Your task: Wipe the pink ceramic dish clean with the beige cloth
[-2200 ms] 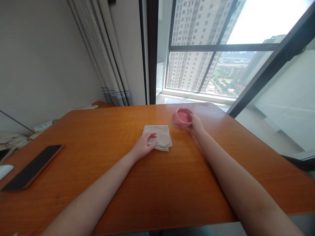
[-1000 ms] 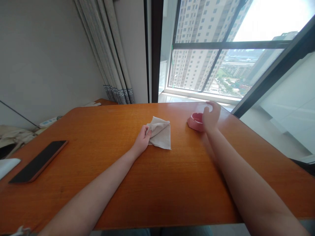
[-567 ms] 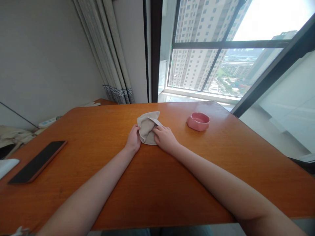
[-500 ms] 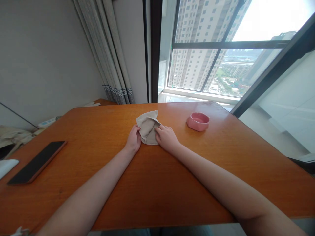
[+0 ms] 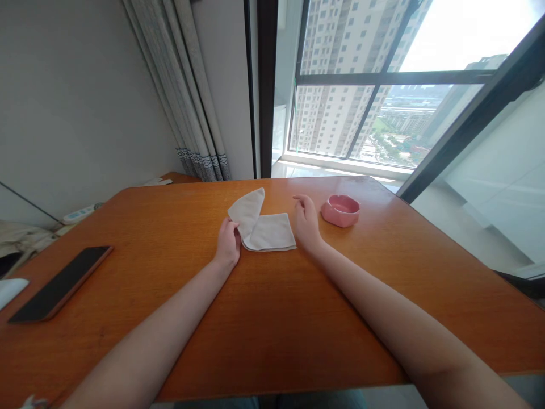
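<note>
A pale beige cloth (image 5: 272,232) is on the wooden table. Its right part lies flat and folded, while the left part stands up off the tabletop. My left hand (image 5: 228,242) is closed on the cloth's left edge, the thumb over it. To the right of the cloth, and just clear of it, is my right hand (image 5: 307,225). Its index finger points out to the left and the other fingers are loosely bent, with nothing in them. Close beyond my right hand sits a pink faceted bowl (image 5: 340,211), which it does not touch.
On the left of the wooden table (image 5: 272,324) lies a long dark flat panel (image 5: 62,284) with a reddish edge. A white object (image 5: 12,291) is at the far left edge. Behind the table are a grey curtain (image 5: 187,96) and a large window (image 5: 374,79).
My right hand has let go of the cloth and moved right, towards the pink bowl. The crumpled right side of the cloth now lies spread flat. My left hand still grips its left edge.
</note>
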The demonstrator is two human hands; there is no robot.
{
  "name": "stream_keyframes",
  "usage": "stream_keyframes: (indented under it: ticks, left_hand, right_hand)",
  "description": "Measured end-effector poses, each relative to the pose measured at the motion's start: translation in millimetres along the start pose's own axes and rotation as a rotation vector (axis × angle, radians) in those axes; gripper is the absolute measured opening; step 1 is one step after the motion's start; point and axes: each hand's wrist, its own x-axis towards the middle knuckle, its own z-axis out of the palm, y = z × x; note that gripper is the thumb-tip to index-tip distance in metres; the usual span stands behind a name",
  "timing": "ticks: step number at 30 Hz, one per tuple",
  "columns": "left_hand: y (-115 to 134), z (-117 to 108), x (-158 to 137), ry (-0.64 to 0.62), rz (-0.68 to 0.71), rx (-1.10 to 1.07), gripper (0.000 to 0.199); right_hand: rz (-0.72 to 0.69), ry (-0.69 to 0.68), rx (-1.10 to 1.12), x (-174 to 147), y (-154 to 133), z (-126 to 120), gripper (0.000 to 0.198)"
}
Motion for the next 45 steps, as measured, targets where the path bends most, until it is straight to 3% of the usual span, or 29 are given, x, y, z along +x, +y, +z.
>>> stream_keyframes:
  ticks: [1, 3, 5, 7, 13, 19, 21, 23, 24, 26, 27, 30, 32, 36, 41, 45]
  left_hand:
    - [0, 0, 0, 0.015, 0.019, -0.002, 0.014]
    - [1, 0, 1, 0.062, 0.07, 0.005, 0.018]
    - [2, -2, 4, 0.141, 0.116, 0.013, 0.017]
    - [5, -6, 9, 0.243, 0.155, 0.031, 0.015]
    - [17, -24, 29, 0.504, 0.231, 0.292, 0.023]
    - [21, -35, 37, 0.456, 0.293, 0.543, 0.034]
    - [27, -37, 36, 0.474, 0.431, 0.676, 0.037]
    - [35, -36, 30, 0.387, 0.694, 0.875, 0.037]
    - [38, -34, 25, 0.282, 0.837, 0.987, 0.035]
    - [41, -27, 12, -0.058, 1.033, 1.198, 0.029]
    - [40, -22, 5, -0.27, 1.054, 1.284, 0.027]
    - [28, -9, -7, -0.848, 0.864, 1.472, 0.038]
    - [18, -6, -9, -1.013, 0.663, 1.589, 0.049]
    - [9, -12, 2, -0.952, 0.418, 1.823, 0.06]
    - [16, -29, 20, -0.69, 0.334, 1.972, 0.062]
    - [20, -39, 30, -0.491, 0.28, 1.919, 0.059]
  right_hand:
    - [-0.133, -0.083, -0.131, -5, -7, 1, 0.032]
    - [-0.268, -0.345, -0.337, -18, -18, 8, 0.033]
    - [-0.263, -0.569, -0.553, -31, -22, 17, 0.04]
    - [-0.183, -0.671, -0.728, -40, -19, 23, 0.049]
    - [-0.009, -0.689, -0.923, -27, -5, 14, 0.051]
    - [0.004, -0.62, -0.984, -13, 1, 4, 0.042]
    - [0.005, -0.603, -0.99, -13, 2, 4, 0.042]
    - [0.015, -0.579, -1.006, -14, 2, 5, 0.043]
    - [0.01, -0.566, -1.016, -15, 2, 6, 0.043]
    - [-0.052, -0.533, -1.019, -16, -1, 8, 0.043]
    - [-0.105, -0.515, -1.007, -18, -3, 9, 0.043]
    - [-0.217, -0.534, -0.934, -24, -6, 13, 0.044]
    - [-0.192, -0.607, -0.913, -28, -5, 16, 0.049]
    - [-0.118, -0.696, -0.941, -33, 0, 21, 0.058]
    - [-0.081, -0.736, -0.943, -31, -2, 21, 0.059]
    - [-0.03, -0.691, -0.914, -24, 0, 16, 0.062]
